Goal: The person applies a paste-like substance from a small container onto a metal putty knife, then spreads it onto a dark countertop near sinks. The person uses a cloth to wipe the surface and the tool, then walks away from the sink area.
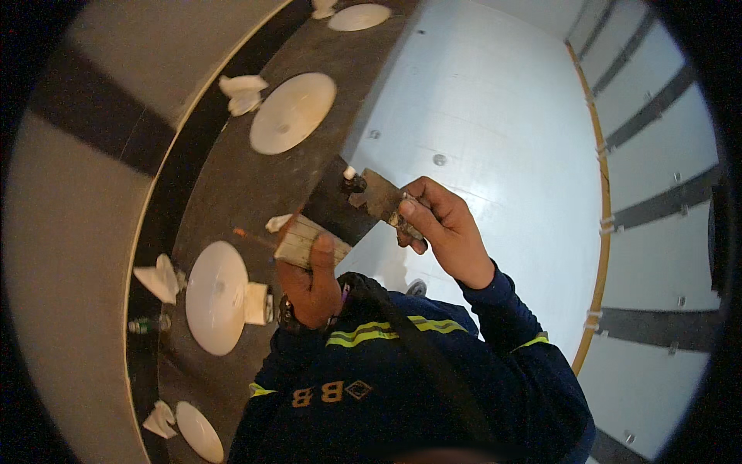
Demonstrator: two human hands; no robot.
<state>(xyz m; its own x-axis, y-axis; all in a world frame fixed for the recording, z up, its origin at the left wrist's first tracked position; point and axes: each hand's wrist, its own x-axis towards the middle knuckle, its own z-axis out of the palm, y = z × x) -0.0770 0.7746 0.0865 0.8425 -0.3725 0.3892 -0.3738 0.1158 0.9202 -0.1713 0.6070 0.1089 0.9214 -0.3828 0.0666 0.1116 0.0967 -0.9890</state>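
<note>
Grey scraper (pixel 382 196), gripped in the right hand (pixel 447 224), points its length up and left, tip right by the dark lump (pixel 354 185) at the black plate (pixel 334 207); lower left, the left hand (pixel 312 288) clasps that plate's pale handle (pixel 303 243).

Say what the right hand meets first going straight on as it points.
Likely the wide dark blade in the left hand, just past the scraper that the right hand holds; depth is unclear.
</note>
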